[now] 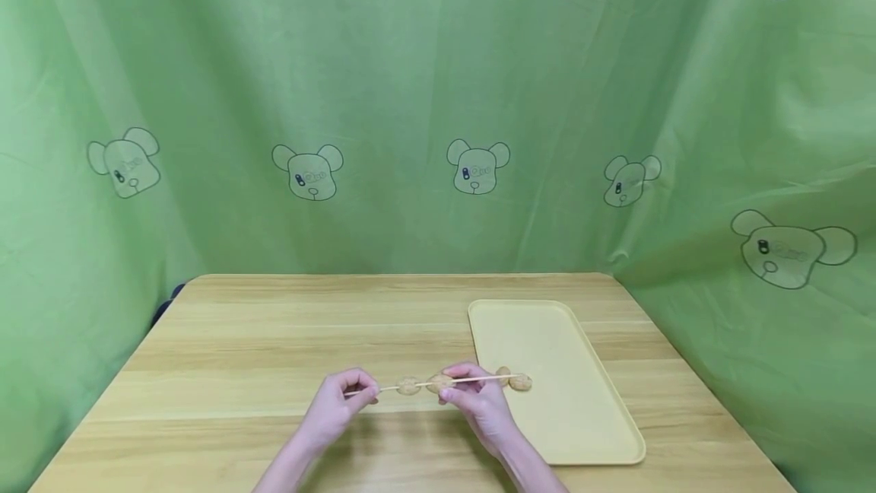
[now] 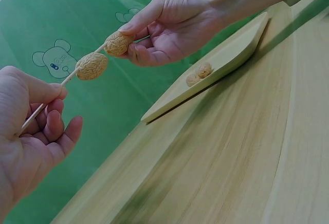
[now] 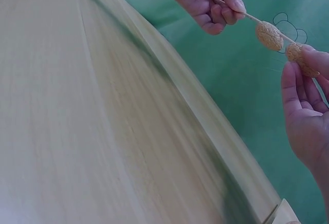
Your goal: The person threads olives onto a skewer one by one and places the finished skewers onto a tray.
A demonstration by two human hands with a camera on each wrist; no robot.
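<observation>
Behind the wood-grain table [image 1: 287, 348], a green curtain [image 1: 397, 82] shows 5 whole bear heads [image 1: 311, 184].

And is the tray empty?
Not empty: two balls lie on the tray, as the head and left wrist views show.

Printed signs on the green curtain [image 1: 390, 59]. In the head view, five outlined bear heads [image 1: 477, 182] each carry a small dark capsule-shaped mark [image 1: 465, 173]; the faint lettering [image 1: 481, 171] beside it is too blurred to read. The same emblem recurs in the left wrist view, equally illegible. No word or number can be read.
</observation>
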